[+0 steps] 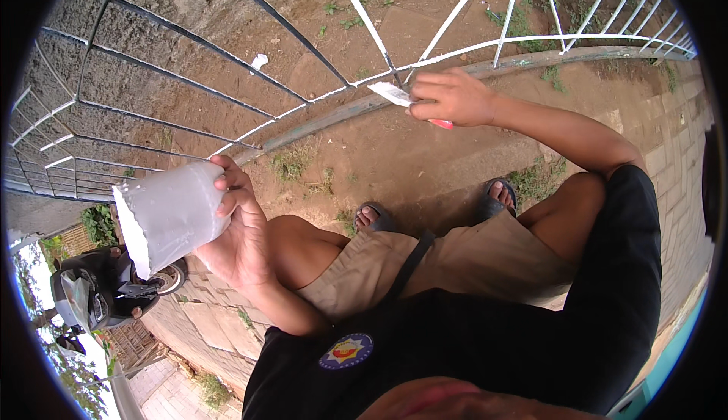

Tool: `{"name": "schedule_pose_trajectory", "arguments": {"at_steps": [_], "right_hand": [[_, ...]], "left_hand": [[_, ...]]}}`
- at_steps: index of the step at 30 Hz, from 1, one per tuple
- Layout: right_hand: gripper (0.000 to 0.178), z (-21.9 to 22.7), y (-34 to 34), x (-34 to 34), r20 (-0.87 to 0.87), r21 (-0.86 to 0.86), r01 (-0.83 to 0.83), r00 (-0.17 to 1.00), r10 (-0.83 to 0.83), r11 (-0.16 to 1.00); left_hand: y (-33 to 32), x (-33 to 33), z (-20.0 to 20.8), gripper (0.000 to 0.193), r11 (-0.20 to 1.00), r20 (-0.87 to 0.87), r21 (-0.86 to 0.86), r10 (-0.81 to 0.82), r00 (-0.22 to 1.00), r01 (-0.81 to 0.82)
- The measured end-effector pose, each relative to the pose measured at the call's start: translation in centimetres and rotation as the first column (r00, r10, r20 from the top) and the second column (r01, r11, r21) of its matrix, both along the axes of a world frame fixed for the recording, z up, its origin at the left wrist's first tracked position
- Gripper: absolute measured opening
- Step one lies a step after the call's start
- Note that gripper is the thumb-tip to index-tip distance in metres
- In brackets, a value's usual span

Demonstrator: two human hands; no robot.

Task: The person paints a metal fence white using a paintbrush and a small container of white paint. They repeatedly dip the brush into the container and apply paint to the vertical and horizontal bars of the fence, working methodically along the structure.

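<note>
My left hand is wrapped round a cloudy, translucent plastic container. White paint coats its ragged rim, which points to the left; its inside is hidden from this side. My right hand grips a paintbrush whose bristles are covered in white, and a bit of red shows below the fingers. The brush is close to the lower rail of a metal fence, where several bars meet; whether it touches cannot be made out. Bars on the right are white, while those on the left look mostly dark.
A low concrete curb runs below the fence, with bare soil beyond. My sandalled feet rest on dirt near the curb. A dark motorbike is parked on the paving at left. A white scrap lies behind the bars.
</note>
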State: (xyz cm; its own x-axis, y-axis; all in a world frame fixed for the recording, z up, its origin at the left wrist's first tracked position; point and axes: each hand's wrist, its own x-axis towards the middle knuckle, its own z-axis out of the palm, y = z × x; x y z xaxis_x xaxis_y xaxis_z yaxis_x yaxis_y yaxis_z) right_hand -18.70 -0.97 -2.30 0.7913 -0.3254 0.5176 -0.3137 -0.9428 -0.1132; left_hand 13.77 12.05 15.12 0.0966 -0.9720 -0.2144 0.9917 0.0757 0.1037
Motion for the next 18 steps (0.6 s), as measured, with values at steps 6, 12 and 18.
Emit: {"name": "schedule_pose_trajectory", "arguments": {"at_steps": [6, 12, 18], "right_hand": [[0.017, 3.5, -4.5, -2.4, 0.253, -0.045, 0.276, 0.933, -0.256, 0.960], [0.014, -1.1, 1.0, 0.0, -0.242, 0.077, -0.133, 0.959, 0.148, 0.988], [0.017, 2.1, -3.9, -1.4, 0.209, 0.055, 0.310, 0.926, -0.315, 0.949]], "left_hand": [[0.0, -0.2, 0.6, 0.052, 1.000, 0.062, -0.024, 0.022, 0.998, -0.020], [0.0, 0.2, 0.0, 0.052, 1.000, 0.024, -0.010, 0.003, 1.000, -0.003], [0.1, 0.1, 0.4, 0.053, 1.000, 0.056, -0.006, 0.026, 0.998, -0.026]]}}
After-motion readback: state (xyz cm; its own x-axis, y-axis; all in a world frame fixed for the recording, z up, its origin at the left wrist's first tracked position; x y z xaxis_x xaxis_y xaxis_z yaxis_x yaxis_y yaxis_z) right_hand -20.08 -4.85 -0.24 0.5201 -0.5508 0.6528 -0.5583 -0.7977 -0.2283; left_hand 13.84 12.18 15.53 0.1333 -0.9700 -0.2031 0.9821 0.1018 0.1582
